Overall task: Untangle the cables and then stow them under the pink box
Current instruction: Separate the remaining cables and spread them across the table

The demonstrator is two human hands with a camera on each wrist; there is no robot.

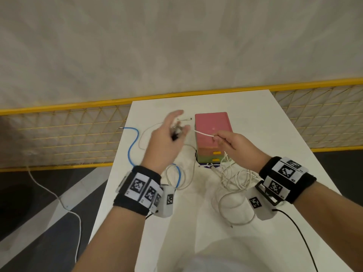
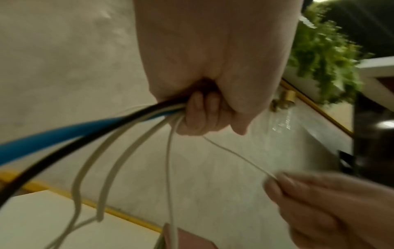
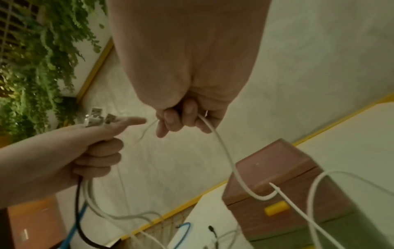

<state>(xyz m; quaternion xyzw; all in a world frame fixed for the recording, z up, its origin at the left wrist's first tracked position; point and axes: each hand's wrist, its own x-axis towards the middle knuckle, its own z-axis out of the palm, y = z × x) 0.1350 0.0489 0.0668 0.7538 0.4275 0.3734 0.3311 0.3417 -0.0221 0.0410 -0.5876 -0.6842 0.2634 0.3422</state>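
My left hand (image 1: 167, 138) is raised over the white table (image 1: 265, 134), left of the pink box (image 1: 213, 126). It grips a bundle of cables (image 2: 127, 124), blue, black and white, and their plugs (image 3: 95, 116) stick out above the fist. My right hand (image 1: 225, 141) hovers over the box's front and pinches a thin white cable (image 1: 204, 133) that stretches toward the left hand. The blue cable (image 1: 133, 142) trails over the table's left side. Near my right wrist, a tangle of white cables (image 1: 233, 179) lies in front of the box.
The pink box tops a stack of drawers with yellow handles (image 1: 217, 153). A yellow mesh fence (image 1: 78, 134) runs behind and beside the table. A white cord (image 1: 59, 199) lies on the floor at left. Green plants (image 3: 42, 50) hang nearby.
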